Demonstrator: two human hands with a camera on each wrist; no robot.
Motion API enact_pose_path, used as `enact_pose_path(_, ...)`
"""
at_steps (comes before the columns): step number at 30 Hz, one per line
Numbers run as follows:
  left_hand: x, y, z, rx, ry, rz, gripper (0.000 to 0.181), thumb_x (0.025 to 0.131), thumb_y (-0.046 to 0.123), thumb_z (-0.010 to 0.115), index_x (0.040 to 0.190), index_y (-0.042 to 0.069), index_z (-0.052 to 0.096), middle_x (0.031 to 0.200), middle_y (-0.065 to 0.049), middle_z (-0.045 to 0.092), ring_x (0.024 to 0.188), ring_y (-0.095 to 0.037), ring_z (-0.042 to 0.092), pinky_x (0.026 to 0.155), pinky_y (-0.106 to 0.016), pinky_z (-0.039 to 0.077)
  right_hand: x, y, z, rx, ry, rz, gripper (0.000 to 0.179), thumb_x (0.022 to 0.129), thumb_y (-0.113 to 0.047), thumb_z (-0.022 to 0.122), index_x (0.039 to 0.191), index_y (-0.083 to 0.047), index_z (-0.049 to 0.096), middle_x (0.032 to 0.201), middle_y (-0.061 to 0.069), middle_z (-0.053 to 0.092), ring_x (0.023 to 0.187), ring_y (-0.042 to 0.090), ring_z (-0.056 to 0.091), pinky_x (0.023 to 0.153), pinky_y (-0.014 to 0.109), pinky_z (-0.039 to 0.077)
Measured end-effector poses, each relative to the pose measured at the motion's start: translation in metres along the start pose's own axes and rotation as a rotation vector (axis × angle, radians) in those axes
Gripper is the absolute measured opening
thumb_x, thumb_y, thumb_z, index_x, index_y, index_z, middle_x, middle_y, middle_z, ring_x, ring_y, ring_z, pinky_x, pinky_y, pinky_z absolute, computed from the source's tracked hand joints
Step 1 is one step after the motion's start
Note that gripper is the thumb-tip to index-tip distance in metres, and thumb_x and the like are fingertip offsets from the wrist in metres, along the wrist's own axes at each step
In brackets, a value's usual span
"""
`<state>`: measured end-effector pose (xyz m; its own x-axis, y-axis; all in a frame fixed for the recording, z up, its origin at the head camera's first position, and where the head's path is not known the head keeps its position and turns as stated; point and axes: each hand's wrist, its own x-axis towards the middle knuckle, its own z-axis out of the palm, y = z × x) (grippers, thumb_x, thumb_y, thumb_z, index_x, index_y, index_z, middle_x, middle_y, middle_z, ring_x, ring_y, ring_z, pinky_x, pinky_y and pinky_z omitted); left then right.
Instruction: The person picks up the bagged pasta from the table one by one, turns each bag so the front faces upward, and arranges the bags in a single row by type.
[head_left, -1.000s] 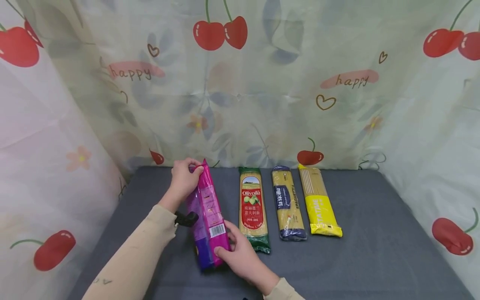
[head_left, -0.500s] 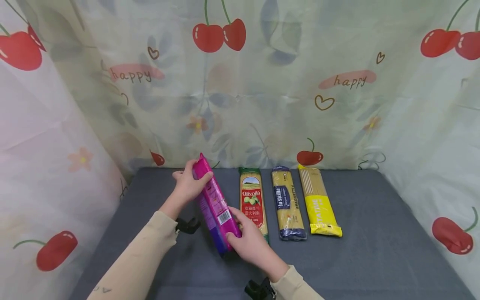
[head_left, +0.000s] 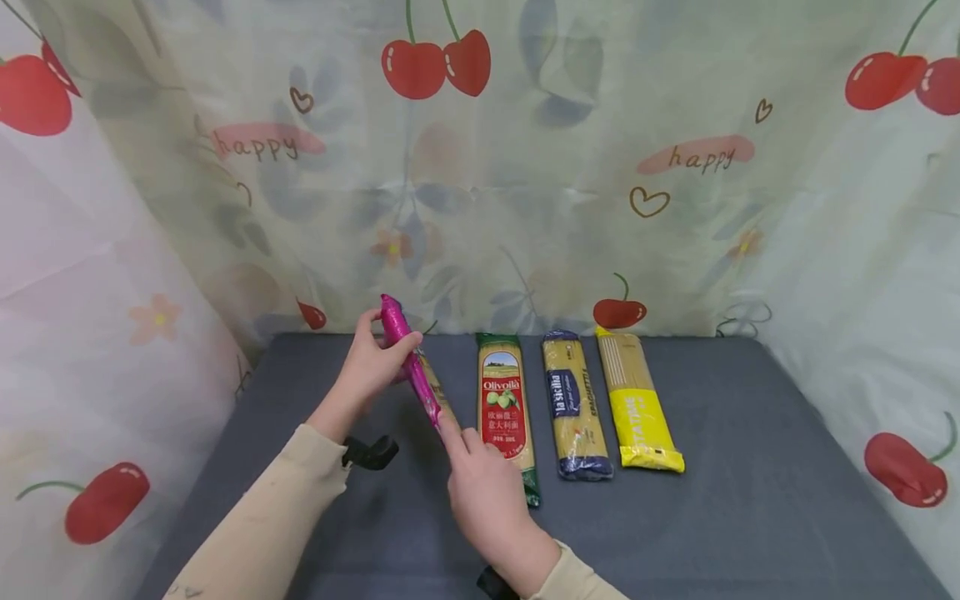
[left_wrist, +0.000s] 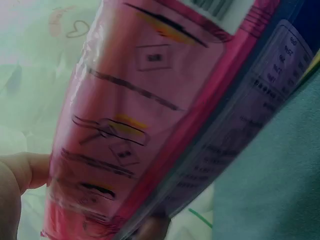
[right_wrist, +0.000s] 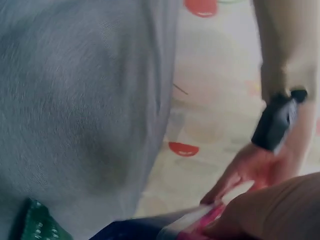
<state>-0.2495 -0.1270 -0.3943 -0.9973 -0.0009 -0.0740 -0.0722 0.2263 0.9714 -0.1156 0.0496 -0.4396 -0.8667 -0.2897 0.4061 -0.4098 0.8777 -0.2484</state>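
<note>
Above the table's left half, both hands hold a pink and purple spaghetti packet (head_left: 422, 383), tilted and turned edge-on in the head view. My left hand (head_left: 363, 367) grips its upper end, thumb on the near side. Lower down, my right hand (head_left: 491, 496) holds the other end and hides it. The left wrist view shows the packet's pink printed side (left_wrist: 135, 105) close up, with part of a barcode at the top. Just right of the packet lies a green and red Olivoila spaghetti packet (head_left: 502, 400), its lower part partly covered by the right hand.
Farther right on the dark grey cloth-covered table (head_left: 750, 500) lie a blue-labelled la sicilia spaghetti packet (head_left: 576, 412) and a yellow pasta packet (head_left: 645, 425). A cherry-print curtain (head_left: 480, 208) stands behind the table and along its sides.
The packet has turned from its broad pink barcode side to a narrow edge, and its upper end has risen. The right hand has rolled over, now showing its back.
</note>
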Motion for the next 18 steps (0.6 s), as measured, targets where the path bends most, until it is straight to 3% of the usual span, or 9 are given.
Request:
enact_pose_path(3, -0.001, 0.002, 0.000, -0.038, 0.003, -0.008, 0.090, 0.086, 0.041, 0.073, 0.150, 0.021, 0.013, 0.125, -0.019, 0.046, 0.098, -0.032, 0.063, 0.072, -0.041, 0.057, -0.004, -0.009, 0.003, -0.136, 0.080, -0.055, 0.073, 0.073, -0.027, 0.086, 0.137, -0.015, 0.053, 0.093, 0.005, 0.062, 0.057, 0.016, 0.055, 0.047, 0.025, 0.049)
enact_pose_path(7, 0.000, 0.000, 0.000, -0.065, 0.030, -0.018, 0.086, 0.087, 0.035, 0.073, 0.148, 0.022, 0.013, 0.127, -0.019, 0.046, 0.098, -0.033, 0.063, 0.068, -0.039, 0.058, -0.006, -0.020, 0.009, -0.239, 0.134, -0.080, 0.071, 0.071, -0.031, 0.087, 0.134, -0.014, 0.057, 0.093, 0.007, 0.062, 0.058, 0.020, 0.056, 0.047, 0.028, 0.051)
enact_pose_path(13, 0.003, -0.007, 0.001, -0.099, 0.056, -0.048, 0.072, 0.094, 0.018, 0.064, 0.147, 0.020, 0.016, 0.129, -0.022, 0.047, 0.102, -0.036, 0.061, 0.070, -0.041, 0.057, -0.008, -0.025, 0.015, -0.301, 0.118, -0.071, 0.066, 0.073, -0.030, 0.085, 0.132, -0.014, 0.059, 0.091, 0.007, 0.060, 0.059, 0.019, 0.054, 0.045, 0.029, 0.049)
enact_pose_path(18, 0.002, -0.010, 0.002, -0.093, 0.075, -0.066, 0.070, 0.096, 0.015, 0.059, 0.149, 0.019, 0.014, 0.130, -0.024, 0.045, 0.105, -0.037, 0.059, 0.074, -0.044, 0.057, -0.010, -0.024, 0.018, -0.303, 0.109, -0.077, 0.067, 0.073, -0.031, 0.085, 0.132, -0.015, 0.059, 0.091, 0.009, 0.058, 0.062, 0.020, 0.054, 0.045, 0.030, 0.050)
